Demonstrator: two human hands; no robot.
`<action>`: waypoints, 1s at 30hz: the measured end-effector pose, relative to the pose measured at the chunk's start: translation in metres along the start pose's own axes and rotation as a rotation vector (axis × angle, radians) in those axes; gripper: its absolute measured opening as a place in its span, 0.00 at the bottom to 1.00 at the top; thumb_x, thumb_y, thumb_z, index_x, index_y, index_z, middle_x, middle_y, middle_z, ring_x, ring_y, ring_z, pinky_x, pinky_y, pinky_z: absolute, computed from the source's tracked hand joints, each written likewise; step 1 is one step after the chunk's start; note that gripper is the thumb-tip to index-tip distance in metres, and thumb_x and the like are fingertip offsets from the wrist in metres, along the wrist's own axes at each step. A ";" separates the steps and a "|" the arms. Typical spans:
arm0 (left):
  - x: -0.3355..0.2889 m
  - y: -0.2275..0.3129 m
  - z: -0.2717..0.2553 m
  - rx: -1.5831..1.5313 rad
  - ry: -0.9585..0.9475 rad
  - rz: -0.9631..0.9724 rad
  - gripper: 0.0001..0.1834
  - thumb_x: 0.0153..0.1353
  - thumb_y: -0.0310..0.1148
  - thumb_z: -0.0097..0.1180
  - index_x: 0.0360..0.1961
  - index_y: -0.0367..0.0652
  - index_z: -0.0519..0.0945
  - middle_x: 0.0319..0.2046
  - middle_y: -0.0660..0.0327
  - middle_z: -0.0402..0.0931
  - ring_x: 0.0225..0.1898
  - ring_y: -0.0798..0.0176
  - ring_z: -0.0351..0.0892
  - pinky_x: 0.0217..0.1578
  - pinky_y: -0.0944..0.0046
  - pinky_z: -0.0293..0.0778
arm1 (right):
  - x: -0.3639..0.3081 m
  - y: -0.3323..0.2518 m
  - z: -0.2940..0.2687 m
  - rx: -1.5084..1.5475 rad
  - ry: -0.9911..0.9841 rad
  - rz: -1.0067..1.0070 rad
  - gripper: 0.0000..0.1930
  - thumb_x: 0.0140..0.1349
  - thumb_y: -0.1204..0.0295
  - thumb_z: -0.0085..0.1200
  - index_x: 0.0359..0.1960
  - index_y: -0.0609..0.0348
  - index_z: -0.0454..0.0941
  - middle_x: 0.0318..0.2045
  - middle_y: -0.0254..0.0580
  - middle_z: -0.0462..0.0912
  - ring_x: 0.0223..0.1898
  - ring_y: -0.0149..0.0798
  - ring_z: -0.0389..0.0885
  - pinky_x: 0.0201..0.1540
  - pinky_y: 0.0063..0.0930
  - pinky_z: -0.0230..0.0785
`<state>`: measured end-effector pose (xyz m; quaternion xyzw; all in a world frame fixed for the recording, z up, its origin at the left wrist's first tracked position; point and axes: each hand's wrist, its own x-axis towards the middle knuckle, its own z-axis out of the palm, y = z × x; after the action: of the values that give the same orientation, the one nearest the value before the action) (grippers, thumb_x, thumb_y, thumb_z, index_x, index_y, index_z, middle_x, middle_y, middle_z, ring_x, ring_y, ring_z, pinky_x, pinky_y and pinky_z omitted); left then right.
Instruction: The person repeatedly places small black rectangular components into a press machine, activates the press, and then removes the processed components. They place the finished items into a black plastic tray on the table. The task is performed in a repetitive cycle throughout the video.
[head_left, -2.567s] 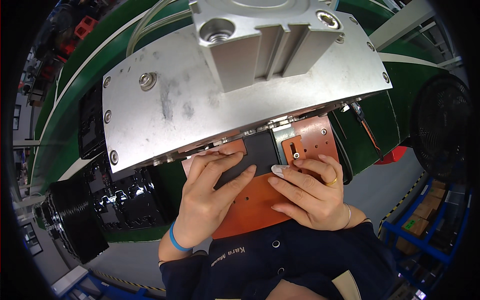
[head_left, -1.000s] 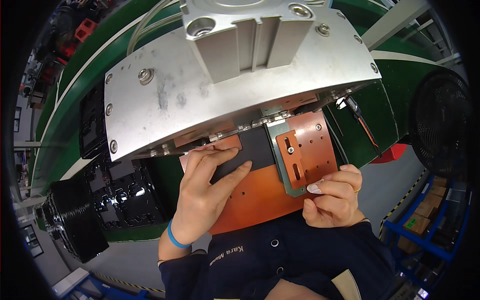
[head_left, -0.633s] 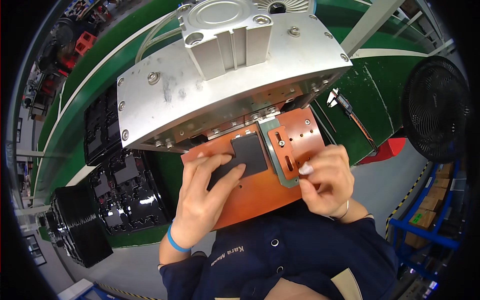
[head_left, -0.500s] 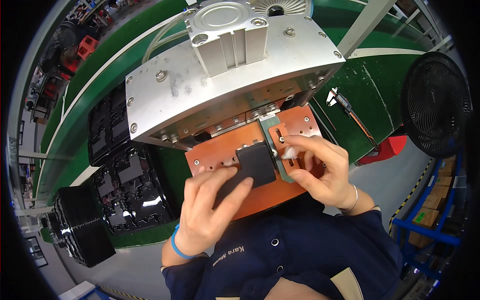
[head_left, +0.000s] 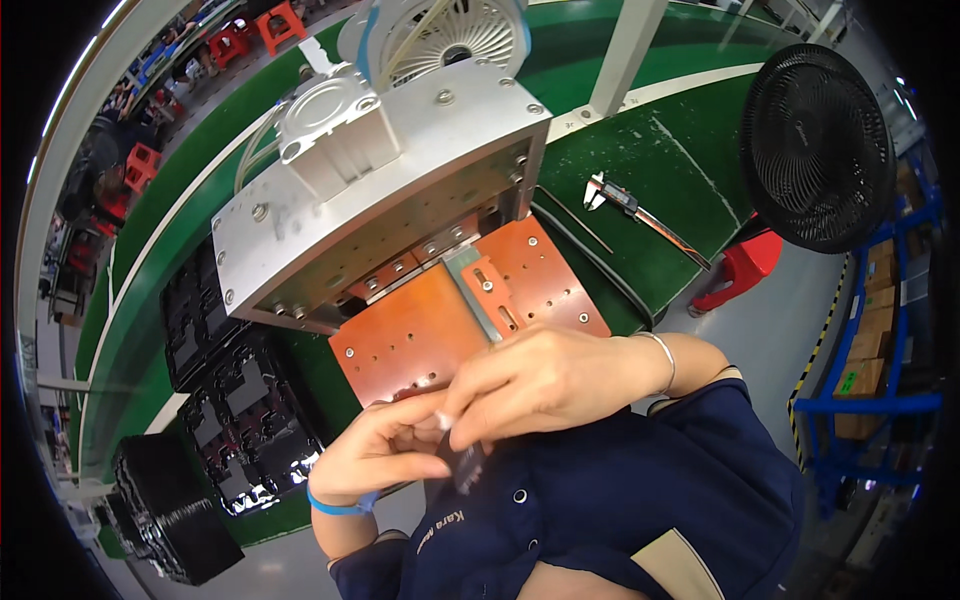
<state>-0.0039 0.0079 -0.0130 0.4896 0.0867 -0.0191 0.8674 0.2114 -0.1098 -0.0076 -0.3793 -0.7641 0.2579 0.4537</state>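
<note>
Close to my chest, my left hand [head_left: 372,452] is closed on a dark flat piece [head_left: 464,468] with small tabs on its edge; the piece is partly hidden and blurred. My right hand [head_left: 550,385] crosses over from the right, pinching a small white wad [head_left: 443,421] beside my left fingertips. Whether the wad touches the dark piece, I cannot tell. Behind the hands lies the orange fixture plate [head_left: 415,322], with a metal strip [head_left: 470,290] and a slotted orange block [head_left: 487,286] on it.
A silver press [head_left: 400,190] with a cylinder on top stands over the plate's far side. Black trays [head_left: 250,420] are at left. Digital calipers [head_left: 640,215] and a thin rod [head_left: 580,222] lie at right, near a black fan [head_left: 818,148] and red stool [head_left: 738,270].
The dark piece has been lifted off the orange plate and brought toward my chest. My right hand has moved left with the white wad to meet my left hand. The view has shifted.
</note>
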 end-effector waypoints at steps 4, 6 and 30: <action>0.008 -0.009 -0.007 -0.034 0.155 0.067 0.32 0.53 0.14 0.62 0.61 0.33 0.69 0.43 0.51 0.81 0.42 0.63 0.83 0.41 0.68 0.77 | -0.010 0.007 -0.007 -0.073 0.145 -0.035 0.10 0.54 0.75 0.62 0.40 0.55 0.82 0.49 0.38 0.79 0.45 0.43 0.81 0.45 0.32 0.76; 0.003 -0.004 -0.012 -0.079 0.296 0.093 0.21 0.54 0.17 0.61 0.48 0.39 0.70 0.42 0.49 0.81 0.36 0.61 0.84 0.36 0.67 0.80 | -0.025 0.011 -0.030 -0.452 0.336 0.174 0.13 0.51 0.76 0.63 0.41 0.56 0.83 0.47 0.43 0.81 0.48 0.45 0.80 0.49 0.34 0.75; 0.029 0.000 0.003 0.094 0.579 0.196 0.08 0.62 0.23 0.57 0.41 0.34 0.75 0.34 0.54 0.82 0.28 0.65 0.84 0.25 0.68 0.82 | -0.120 0.023 -0.082 -0.386 0.870 0.577 0.28 0.47 0.81 0.53 0.55 0.61 0.74 0.29 0.30 0.75 0.25 0.19 0.68 0.26 0.14 0.58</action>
<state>0.0247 0.0063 -0.0164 0.5202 0.2814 0.2011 0.7808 0.3283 -0.1903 -0.0472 -0.7210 -0.4049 0.0465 0.5604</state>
